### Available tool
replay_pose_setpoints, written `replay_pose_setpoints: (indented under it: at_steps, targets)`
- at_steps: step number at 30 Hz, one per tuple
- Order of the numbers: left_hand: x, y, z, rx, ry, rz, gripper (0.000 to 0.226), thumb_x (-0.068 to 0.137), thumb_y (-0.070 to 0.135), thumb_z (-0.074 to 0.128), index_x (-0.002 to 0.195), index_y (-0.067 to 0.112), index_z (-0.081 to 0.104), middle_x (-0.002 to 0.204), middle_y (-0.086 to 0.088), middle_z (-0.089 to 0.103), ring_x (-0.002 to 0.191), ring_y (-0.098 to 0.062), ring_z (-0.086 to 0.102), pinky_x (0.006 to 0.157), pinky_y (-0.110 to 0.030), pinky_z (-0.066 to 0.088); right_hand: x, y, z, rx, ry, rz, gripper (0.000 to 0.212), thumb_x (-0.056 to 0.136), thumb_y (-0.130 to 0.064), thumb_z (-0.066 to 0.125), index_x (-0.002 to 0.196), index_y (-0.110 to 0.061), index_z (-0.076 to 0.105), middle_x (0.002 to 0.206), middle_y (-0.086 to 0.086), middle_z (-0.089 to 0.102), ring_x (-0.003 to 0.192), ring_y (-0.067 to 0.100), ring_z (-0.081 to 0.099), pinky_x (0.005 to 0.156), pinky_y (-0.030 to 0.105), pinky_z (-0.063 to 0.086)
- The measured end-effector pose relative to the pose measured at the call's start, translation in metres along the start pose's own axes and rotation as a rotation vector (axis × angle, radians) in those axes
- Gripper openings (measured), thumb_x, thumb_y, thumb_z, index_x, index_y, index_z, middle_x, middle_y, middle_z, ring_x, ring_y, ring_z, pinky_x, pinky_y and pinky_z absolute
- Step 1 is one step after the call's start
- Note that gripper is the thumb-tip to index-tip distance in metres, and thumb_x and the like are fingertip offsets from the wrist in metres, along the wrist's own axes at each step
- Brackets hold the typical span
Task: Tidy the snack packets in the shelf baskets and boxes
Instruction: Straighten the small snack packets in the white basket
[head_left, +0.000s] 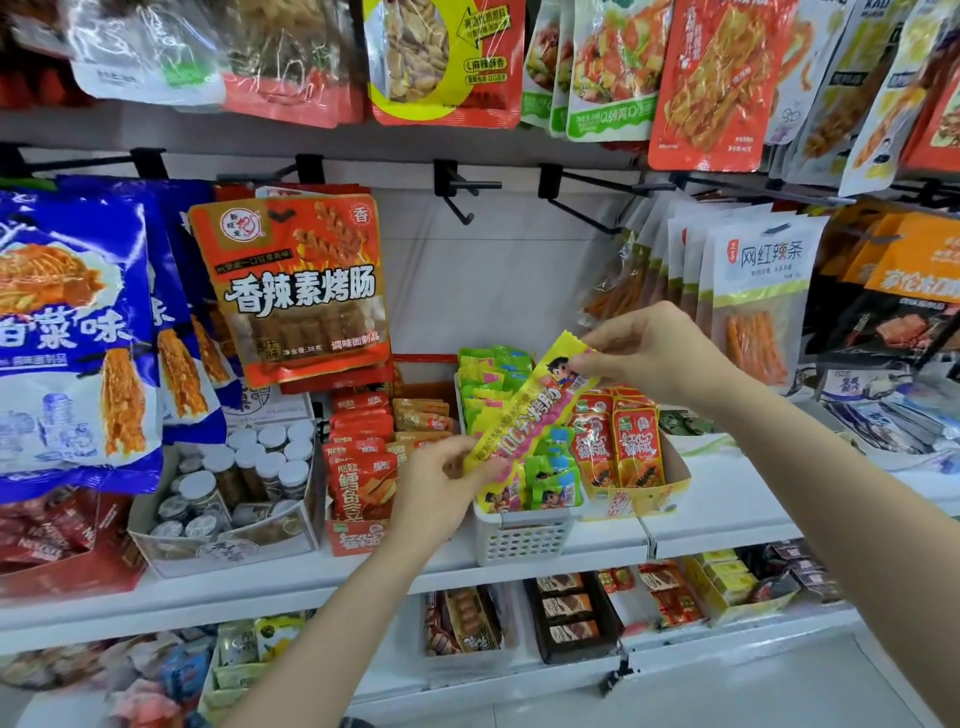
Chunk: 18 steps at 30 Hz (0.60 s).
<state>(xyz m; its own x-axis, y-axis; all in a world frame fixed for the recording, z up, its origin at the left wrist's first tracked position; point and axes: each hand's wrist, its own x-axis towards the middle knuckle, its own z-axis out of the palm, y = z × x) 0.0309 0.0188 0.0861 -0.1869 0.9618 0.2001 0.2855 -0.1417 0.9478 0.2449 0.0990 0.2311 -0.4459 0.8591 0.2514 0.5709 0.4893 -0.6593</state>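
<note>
Hands at mid-step, both engaged on one long yellow-and-pink snack packet (530, 402) held slantwise above the white perforated basket (522, 535). Right hand (649, 356) pinches the packet's upper end between thumb and fingertips, wrist bent down, forearm running in from the lower right of the view. Left hand (441, 483) pinches the lower end, fingers curled about the edge, forearm rising from the bottom centre. Packet is clear of the basket at its upper end, while its lower end lies close over the front rows of matching yellow and green packets (550, 478) standing in the basket; whether it touches them cannot be told. Step in hand, by judgement: a stray or displaced packet is being straightened before being returned to its row. Next move would call for turning the packet upright to match its neighbours and sliding it down into a gap in the basket without knocking the front packets forward. Just right of the basket stands a yellow cardboard box (670, 488) of red packets (636, 447); just left, an orange box (358, 538) of red fish-snack packets (363, 478). All rest on the white shelf (727, 514), beneath hanging bags on black pegs (467, 187).
</note>
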Motion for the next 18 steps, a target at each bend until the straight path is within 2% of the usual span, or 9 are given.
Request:
replay_pose_setpoints:
  at_steps: [2, 5, 9, 12, 14, 16, 18]
  targets:
    - [0.003, -0.002, -0.005, 0.173, -0.016, 0.051, 0.02, 0.084, 0.033, 0.075, 0.094, 0.017, 0.077, 0.086, -0.008, 0.072, 0.081, -0.028, 0.064, 0.072, -0.041, 0.049, -0.001, 0.001, 0.002, -0.035, 0.038, -0.042, 0.01, 0.073, -0.036, 0.08, 0.081, -0.029, 0.079, 0.071, -0.008, 0.074, 0.066, 0.011, 0.071, 0.07, 0.032, 0.06]
    - [0.004, -0.006, -0.006, 0.316, -0.033, 0.124, 0.016, 0.083, 0.026, 0.077, 0.09, 0.012, 0.077, 0.084, 0.005, 0.062, 0.071, -0.005, 0.055, 0.065, -0.02, 0.038, -0.004, 0.005, 0.009, -0.087, 0.073, -0.089, 0.011, 0.072, -0.035, 0.081, 0.08, -0.027, 0.08, 0.062, -0.021, 0.069, 0.063, -0.003, 0.067, 0.064, 0.011, 0.051]
    - [0.0, -0.013, -0.004, 0.348, -0.002, 0.11, 0.015, 0.076, 0.019, 0.084, 0.087, 0.014, 0.076, 0.073, 0.009, 0.065, 0.065, 0.005, 0.055, 0.061, -0.006, 0.039, -0.009, 0.009, 0.019, -0.154, 0.056, -0.117, 0.02, 0.071, -0.033, 0.083, 0.085, -0.019, 0.081, 0.074, -0.015, 0.073, 0.069, -0.009, 0.065, 0.067, 0.002, 0.044]
    - [-0.001, -0.02, -0.001, 0.323, -0.026, 0.064, 0.018, 0.077, 0.01, 0.082, 0.094, 0.013, 0.074, 0.082, 0.003, 0.073, 0.074, 0.0, 0.064, 0.068, -0.008, 0.048, -0.012, 0.01, 0.029, -0.236, 0.045, -0.206, 0.018, 0.072, -0.034, 0.082, 0.084, -0.021, 0.081, 0.079, -0.012, 0.073, 0.07, -0.009, 0.064, 0.072, 0.002, 0.043]
    - [-0.002, -0.024, -0.002, 0.316, -0.032, 0.056, 0.017, 0.079, 0.005, 0.078, 0.094, 0.012, 0.073, 0.084, 0.002, 0.074, 0.076, 0.0, 0.066, 0.069, -0.008, 0.049, -0.015, 0.01, 0.036, -0.258, 0.03, -0.271, 0.015, 0.072, -0.032, 0.082, 0.081, -0.02, 0.081, 0.077, -0.01, 0.073, 0.067, -0.006, 0.063, 0.069, 0.003, 0.044]
    - [-0.003, -0.027, -0.005, 0.305, -0.016, 0.046, 0.015, 0.081, 0.004, 0.077, 0.09, 0.015, 0.072, 0.082, 0.005, 0.072, 0.076, -0.002, 0.067, 0.071, -0.014, 0.052, -0.017, 0.012, 0.047, -0.296, -0.037, -0.308, 0.014, 0.073, -0.03, 0.083, 0.081, -0.018, 0.081, 0.077, -0.007, 0.073, 0.067, 0.0, 0.065, 0.069, 0.012, 0.05]
    - [-0.003, -0.028, -0.01, 0.341, 0.001, 0.032, 0.016, 0.08, 0.007, 0.078, 0.087, 0.019, 0.07, 0.08, 0.01, 0.069, 0.075, -0.004, 0.066, 0.069, -0.016, 0.053, -0.02, 0.014, 0.061, -0.332, -0.098, -0.3, 0.015, 0.073, -0.027, 0.084, 0.082, -0.016, 0.08, 0.08, -0.001, 0.074, 0.07, 0.009, 0.066, 0.071, 0.028, 0.055]
